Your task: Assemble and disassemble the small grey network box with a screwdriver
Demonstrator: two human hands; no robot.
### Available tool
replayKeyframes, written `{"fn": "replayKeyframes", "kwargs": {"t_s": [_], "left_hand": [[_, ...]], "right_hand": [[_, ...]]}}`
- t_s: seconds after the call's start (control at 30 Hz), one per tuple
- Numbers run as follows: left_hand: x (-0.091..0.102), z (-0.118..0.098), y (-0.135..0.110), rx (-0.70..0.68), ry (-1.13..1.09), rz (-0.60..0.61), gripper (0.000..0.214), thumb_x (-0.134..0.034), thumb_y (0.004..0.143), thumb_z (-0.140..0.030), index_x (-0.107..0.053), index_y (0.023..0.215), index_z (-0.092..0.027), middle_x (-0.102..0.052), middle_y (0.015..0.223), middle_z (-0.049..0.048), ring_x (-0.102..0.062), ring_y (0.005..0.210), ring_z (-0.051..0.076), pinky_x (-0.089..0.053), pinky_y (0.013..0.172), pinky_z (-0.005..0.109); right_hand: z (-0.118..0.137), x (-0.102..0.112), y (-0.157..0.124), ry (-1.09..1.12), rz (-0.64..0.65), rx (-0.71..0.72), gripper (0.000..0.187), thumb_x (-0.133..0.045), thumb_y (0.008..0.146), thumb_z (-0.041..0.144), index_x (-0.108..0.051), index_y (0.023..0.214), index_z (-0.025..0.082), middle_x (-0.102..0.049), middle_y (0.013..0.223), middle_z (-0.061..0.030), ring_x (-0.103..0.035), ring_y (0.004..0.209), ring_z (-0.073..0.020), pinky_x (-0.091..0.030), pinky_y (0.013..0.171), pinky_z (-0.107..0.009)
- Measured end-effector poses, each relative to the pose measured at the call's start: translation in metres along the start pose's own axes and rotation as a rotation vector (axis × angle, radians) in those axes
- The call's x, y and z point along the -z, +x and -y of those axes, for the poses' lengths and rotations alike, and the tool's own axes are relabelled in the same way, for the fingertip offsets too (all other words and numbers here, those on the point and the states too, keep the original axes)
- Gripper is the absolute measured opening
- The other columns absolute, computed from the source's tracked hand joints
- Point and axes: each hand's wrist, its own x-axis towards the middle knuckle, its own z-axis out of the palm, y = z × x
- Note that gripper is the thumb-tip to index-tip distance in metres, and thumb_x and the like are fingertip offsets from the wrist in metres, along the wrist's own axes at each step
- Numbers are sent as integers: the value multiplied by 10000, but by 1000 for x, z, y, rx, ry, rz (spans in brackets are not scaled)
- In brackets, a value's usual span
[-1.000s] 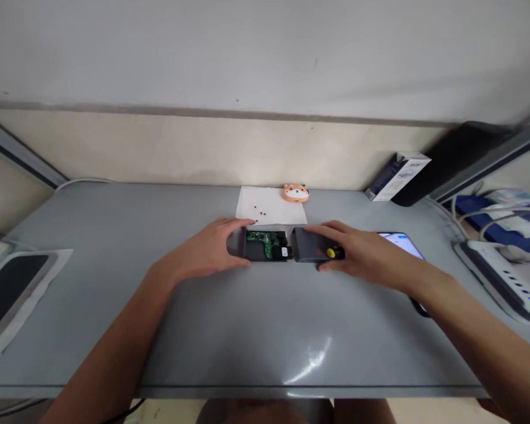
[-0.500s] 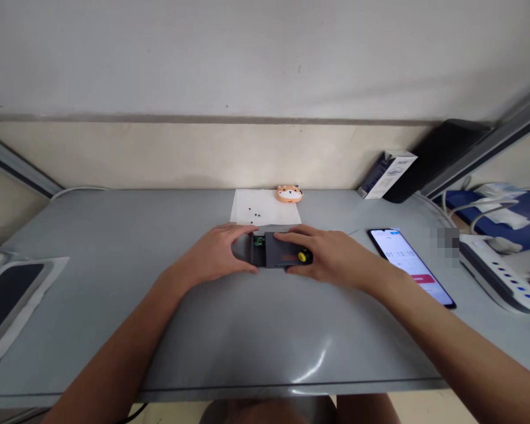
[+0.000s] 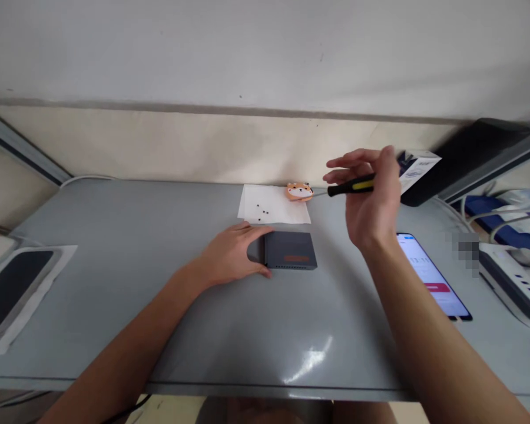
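Note:
A dark grey flat electronics box (image 3: pixel 290 250) with an orange label and small vent holes lies on the grey table. My left hand (image 3: pixel 234 254) grips its left end, thumb at the near edge and fingers at the far edge. Off to the right, my right hand (image 3: pixel 373 191) is raised above the tabletop. It holds a screwdriver (image 3: pixel 352 186) with a black and yellow handle, the thin shaft pointing left. Beyond the box, several tiny black screws (image 3: pixel 265 212) lie on a sheet of white paper (image 3: pixel 276 212). No circuit board shows.
An orange animal-faced case (image 3: pixel 299 191) sits on the paper's far right corner. To the right are a lit phone (image 3: pixel 437 288), a white power strip (image 3: pixel 512 282) and a small carton (image 3: pixel 419 168) by the wall. A dark tablet-like slab (image 3: pixel 15 288) lies at left.
The grey cover has slid left over the box, hiding the green board. My right hand has left the box and lifted up and right with the screwdriver. My left hand stays on the box.

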Motion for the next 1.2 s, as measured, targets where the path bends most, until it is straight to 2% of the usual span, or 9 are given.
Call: {"fn": "replayKeyframes", "kwargs": {"t_s": [0.1, 0.2, 0.3, 0.43, 0.6, 0.87, 1.07, 1.13, 1.2], "left_hand": [[-4, 0, 1, -12, -4, -16, 839, -965, 697, -487, -638, 1448, -306, -711, 1347, 73, -648, 1246, 347, -534, 1083, 476], [-8, -1, 2, -12, 28, -23, 861, -965, 690, -528, -638, 1449, -288, -724, 1301, 82, -659, 1223, 344, -533, 1080, 464], [-11, -2, 3, -44, 48, -15, 823, -955, 697, -554, -649, 1416, -297, -742, 1239, 68, -674, 1192, 328, -532, 1076, 448], [-11, -7, 1, -106, 54, -13, 695, -911, 766, -537, -652, 1352, -266, -728, 1290, 73, -658, 1234, 319, -513, 1106, 449], [-11, -13, -3, -180, 76, -30, 550, -861, 818, -499, -659, 1231, -197, -736, 1217, 95, -659, 1197, 306, -537, 1065, 448], [-6, -11, -3, -287, 69, -138, 329, -677, 940, -447, -652, 1122, -173, -743, 1116, 101, -674, 1086, 279, -554, 992, 440], [-3, -12, -2, -199, -4, -195, 262, -518, 1025, -405, -662, 1045, -187, -748, 996, 66, -682, 932, 228, -540, 864, 378], [-3, -12, -1, -132, -62, -205, 328, -448, 1052, -408, -627, 873, -200, -684, 792, 15, -631, 745, 181, -494, 726, 326], [-3, -13, 0, -67, -112, -222, 430, -391, 1068, -408, -508, 706, -208, -556, 638, -20, -525, 605, 145, -413, 617, 298]], "right_hand": [[-33, -8, -5, 172, -112, -196, 619, -415, 887, 842, -600, 825, 255, -558, 681, 6, -568, 561, -154, -452, 534, -305], [-53, -15, -21, 238, -121, -376, 657, -472, 828, 883, -582, 788, 237, -521, 650, 18, -467, 501, -124, -361, 481, -284], [-52, -19, -32, 245, -112, -410, 680, -522, 792, 903, -601, 773, 228, -490, 652, 26, -392, 497, -111, -311, 475, -281], [-42, -19, -33, 181, -203, -436, 631, -521, 846, 850, -604, 713, 239, -403, 599, 41, -281, 482, -114, -226, 472, -298], [-40, -15, -32, -30, -289, -388, 659, -514, 863, 854, -597, 666, 231, -477, 572, 20, -378, 480, -124, -256, 485, -299], [-48, -11, -34, -130, -200, -388, 729, -463, 846, 899, -649, 718, 207, -472, 507, 37, -428, 487, -123, -321, 533, -301], [-48, -11, -33, -133, -182, -422, 699, -519, 832, 874, -666, 722, 199, -505, 519, 26, -456, 507, -124, -331, 536, -293], [-50, -10, -32, -105, -189, -429, 684, -515, 850, 857, -669, 730, 201, -502, 517, 28, -443, 499, -121, -316, 525, -290], [-51, -9, -32, -89, -184, -445, 674, -514, 862, 848, -672, 740, 204, -492, 511, 32, -431, 491, -120, -306, 520, -291]]}}
